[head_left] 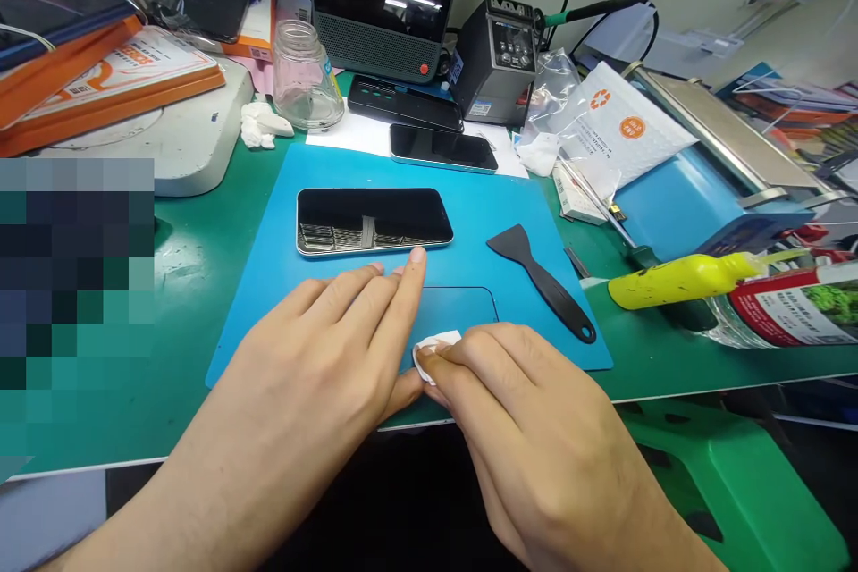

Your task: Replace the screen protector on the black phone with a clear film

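Note:
A clear glass panel with a thin dark border [462, 304] lies on a blue mat [268, 286], its left part hidden under my left hand [335, 349]. The fingers of that hand are stretched out, the index fingertip close to the near edge of a dark-screened phone [375, 219], and the thumb points toward my right hand [523, 411]. A folded white tissue [435, 347] is pinched in my right fingers, over the near part of the panel. To the right lies a black plastic scraper [542, 277].
Behind the mat are two more phones [442, 148], a glass jar [305, 80] and a control box [500, 63]. Orange-edged boxes [134, 80] are stacked on the left. A yellow bottle [677, 281] lies right, near the table edge. A green stool [737, 474] stands below.

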Demonstrator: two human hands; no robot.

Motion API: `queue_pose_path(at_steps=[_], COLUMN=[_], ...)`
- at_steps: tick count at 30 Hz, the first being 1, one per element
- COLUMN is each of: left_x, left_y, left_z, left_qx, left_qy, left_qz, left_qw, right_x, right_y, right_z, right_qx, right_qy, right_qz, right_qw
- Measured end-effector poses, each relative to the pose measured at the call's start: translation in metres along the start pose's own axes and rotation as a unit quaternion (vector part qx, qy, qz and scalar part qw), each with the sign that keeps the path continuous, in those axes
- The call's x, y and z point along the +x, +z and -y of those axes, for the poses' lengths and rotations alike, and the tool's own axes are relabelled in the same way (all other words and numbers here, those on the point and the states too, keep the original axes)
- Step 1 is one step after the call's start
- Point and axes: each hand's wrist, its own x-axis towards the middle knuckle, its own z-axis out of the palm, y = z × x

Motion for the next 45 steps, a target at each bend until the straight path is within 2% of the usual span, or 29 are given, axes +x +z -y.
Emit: queue_pose_path(at_steps=[5,8,9,11,14,17,21,28,34,45], left_x=[-0.001,-0.002,-0.002,-0.004,-0.009,-0.014,-0.019,-0.019,-0.02,-0.022], left_y=[0.002,0.006,0.008,0.012,0.016,0.016,0.016,0.015,0.011,0.007], left_z=[0.001,0.004,0.005,0.007,0.009,0.011,0.014,0.015,0.014,0.012], left_qx=[-0.006,-0.046,-0.066,-0.107,-0.149,-0.162,-0.187,-0.199,-0.186,-0.18], left_qy=[0.001,-0.02,-0.034,-0.06,-0.087,-0.107,-0.119,-0.136,-0.128,-0.113], left_qz=[0.001,-0.002,-0.003,0.0,0.002,-0.006,-0.007,0.006,0.012,0.018], left_qw=[1.0,0.999,0.997,0.992,0.985,0.981,0.975,0.97,0.974,0.977], right_x=[0.001,0.007,0.01,0.016,0.027,0.036,0.043,0.041,0.033,0.022], right_y=[-0.007,-0.014,-0.016,-0.019,-0.017,-0.01,0.005,0.02,0.016,0.001], right_z=[-0.002,-0.011,-0.014,-0.018,-0.017,-0.014,-0.012,-0.006,0.005,0.006], right_qx=[0.019,0.103,0.137,0.175,0.133,0.056,0.014,-0.011,-0.062,0.009], right_qy=[0.002,0.032,0.055,0.114,0.171,0.129,0.059,0.031,-0.019,-0.007], right_qz=[0.029,0.043,0.03,-0.037,-0.129,-0.129,-0.059,-0.027,-0.024,0.014], right_qw=[0.999,0.993,0.989,0.977,0.968,0.982,0.996,0.999,0.998,1.0])
